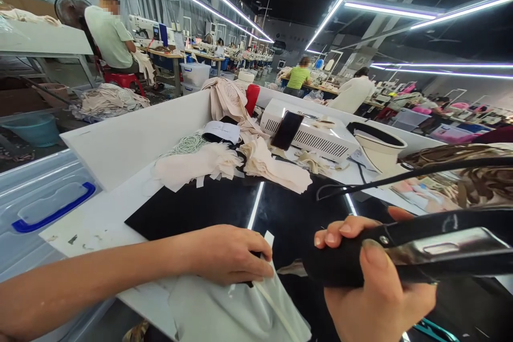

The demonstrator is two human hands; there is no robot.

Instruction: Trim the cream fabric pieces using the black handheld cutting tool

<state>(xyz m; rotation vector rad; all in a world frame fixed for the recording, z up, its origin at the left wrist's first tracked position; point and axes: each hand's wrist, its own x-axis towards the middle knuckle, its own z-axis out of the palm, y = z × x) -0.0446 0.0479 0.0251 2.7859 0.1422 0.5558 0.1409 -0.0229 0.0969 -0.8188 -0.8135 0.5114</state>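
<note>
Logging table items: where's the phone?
Head view, right of centre: the phone stands tilted in front of the white vented box, behind the right cream cloth pile.

Handheld tool (332, 262) matt black, perhaps plastic; metal plate (473, 252) shiny. Pale fabric (232, 310) smooth. Black panel (220, 206) glossy.

A: What's in work?
B: 2 items: off-white fabric piece (228, 310) and black handheld tool (444, 246).
A: Fabric state?
B: Smooth, faint sheen, draped with soft folds at near side of glossy black board (176, 216). Bottom runs out of view. 1 narrow cream strip (276, 307) slants down it. 1 white tab (269, 237) sticks up at far end.
A: Tool?
B: Thick rounded body, silver plate, 1 screw showing. Near level, rear cut off at right. Slim tip (292, 268) points left, just beside fabric. Contact: can't tell.
</note>
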